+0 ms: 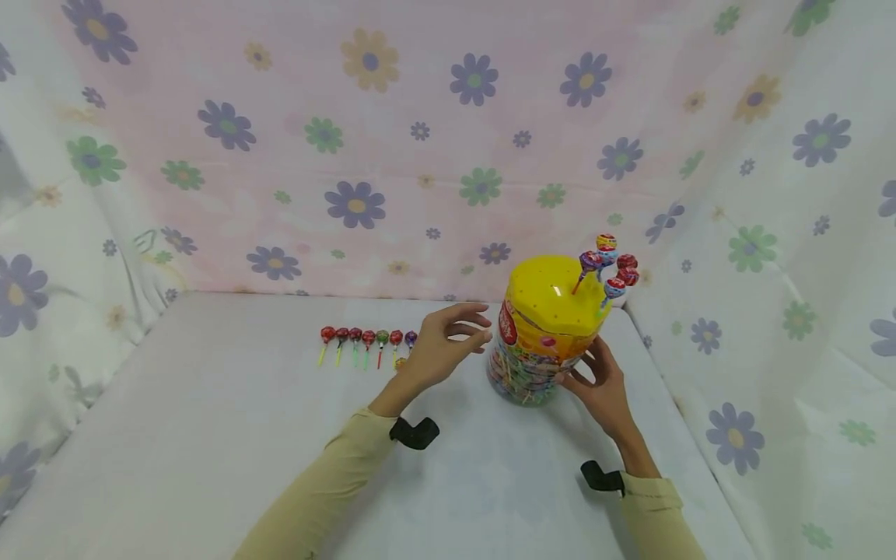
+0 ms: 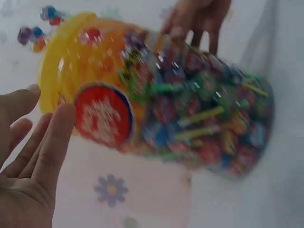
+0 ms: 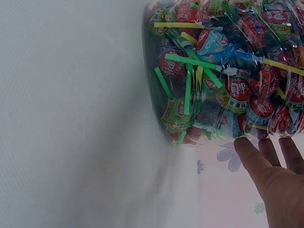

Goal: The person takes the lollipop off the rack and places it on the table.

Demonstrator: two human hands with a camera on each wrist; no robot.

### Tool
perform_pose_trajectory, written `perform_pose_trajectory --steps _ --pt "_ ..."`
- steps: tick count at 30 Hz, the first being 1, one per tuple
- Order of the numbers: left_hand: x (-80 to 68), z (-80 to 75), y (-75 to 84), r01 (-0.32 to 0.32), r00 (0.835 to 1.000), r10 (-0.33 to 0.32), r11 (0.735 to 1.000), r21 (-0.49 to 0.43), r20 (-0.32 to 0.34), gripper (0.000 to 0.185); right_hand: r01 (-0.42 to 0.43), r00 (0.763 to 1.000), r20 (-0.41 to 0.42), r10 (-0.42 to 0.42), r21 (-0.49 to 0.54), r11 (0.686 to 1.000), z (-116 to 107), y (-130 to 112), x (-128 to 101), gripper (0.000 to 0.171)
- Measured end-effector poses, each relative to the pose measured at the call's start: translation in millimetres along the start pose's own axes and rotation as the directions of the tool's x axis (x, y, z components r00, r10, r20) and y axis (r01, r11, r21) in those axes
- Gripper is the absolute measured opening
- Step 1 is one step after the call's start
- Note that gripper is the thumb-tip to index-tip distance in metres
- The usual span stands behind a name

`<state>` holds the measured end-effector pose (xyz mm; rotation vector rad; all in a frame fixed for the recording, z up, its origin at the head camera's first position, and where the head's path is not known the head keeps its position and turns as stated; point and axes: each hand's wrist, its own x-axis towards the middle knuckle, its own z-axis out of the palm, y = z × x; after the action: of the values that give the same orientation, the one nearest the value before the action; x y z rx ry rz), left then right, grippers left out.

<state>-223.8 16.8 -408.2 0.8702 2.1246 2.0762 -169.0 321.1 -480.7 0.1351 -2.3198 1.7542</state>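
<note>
A large clear jar (image 1: 528, 372) of wrapped lollipops stands on the table, topped by a yellow lid (image 1: 549, 299) dotted with small holes. Several lollipops (image 1: 589, 262) stick up from the lid's right side. My left hand (image 1: 442, 346) is just left of the jar, its fingers loosely bent and holding nothing. In the left wrist view, that hand (image 2: 35, 166) is beside the lid's edge. At the jar's lower right, the fingers of my right hand (image 1: 602, 390) touch its side. The right wrist view shows that hand's extended fingers (image 3: 254, 159) against the jar (image 3: 237, 90).
A row of lollipops (image 1: 368, 337) lies on the white table (image 1: 210, 420) to the left, partly hidden by my left hand. Flowered cloth (image 1: 420, 155) hangs behind the table and along both sides.
</note>
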Motion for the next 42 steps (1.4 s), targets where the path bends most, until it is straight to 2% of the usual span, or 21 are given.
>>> perform_pose_trajectory --steps 3,6,9,13,20,28,37,42 --pt "11.5 13.9 16.6 -0.081 0.997 0.081 0.997 -0.012 -0.007 0.047 -0.008 1.0 -0.003 0.008 -0.006 1.0 0 -1 0 0.09" --pt "24.5 26.8 29.7 -0.162 0.987 0.162 0.987 -0.017 -0.015 0.047 -0.007 1.0 -0.002 0.007 -0.013 1.0 -1 0 0 0.09" --pt "36.3 38.9 41.6 -0.211 0.977 0.211 0.977 -0.029 -0.012 0.046 -0.002 1.0 0.003 0.002 -0.016 1.0 -1 0 0 0.09" --pt "48.0 53.8 54.9 -0.202 0.979 0.202 0.979 -0.01 -0.011 0.042 -0.009 1.0 0.01 0.009 -0.014 1.0 -1 0 0 0.09" --pt "64.1 73.3 70.0 -0.162 0.986 0.165 0.983 0.09 -0.025 0.04 -0.016 1.0 0.01 0.016 -0.011 1.0 0 -1 0 0.091" --pt "81.2 89.4 72.4 -0.198 0.979 0.202 0.976 0.094 -0.037 0.041 -0.016 1.0 0.009 0.016 -0.01 1.0 -1 -1 -1 0.09" --pt "86.8 100.6 73.6 -0.273 0.956 0.278 0.96 0.066 -0.093 0.032 -0.004 1.0 0.005 0.004 -0.01 1.0 -1 0 0 0.09" --pt "86.3 98.0 82.6 -0.327 0.929 0.332 0.943 0.062 -0.164 0.031 -0.005 1.0 0.004 0.005 -0.01 1.0 -1 1 0 0.09"
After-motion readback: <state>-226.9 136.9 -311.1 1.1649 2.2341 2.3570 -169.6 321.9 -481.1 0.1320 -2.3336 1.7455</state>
